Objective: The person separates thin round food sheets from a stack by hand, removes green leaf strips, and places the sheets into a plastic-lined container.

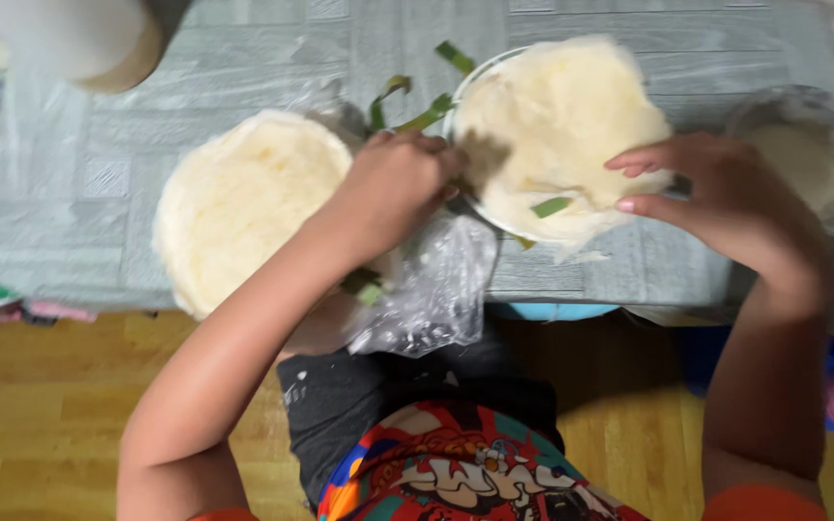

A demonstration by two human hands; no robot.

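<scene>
Blurring hides left hand [400, 178] grip, unclear; right hand [716, 193] open, fingertips on pale wrapper [562, 116].

A crumpled clear plastic bag [431, 289] hung over the near edge of the tabletop [79, 193], just in front of the white bowl [475, 82] and between it and the round pale stack [243, 203]. To the right of that bowl, a round container [803, 154] sat wrapped in clear, shiny plastic film. No labels, signs or screens showed
</scene>
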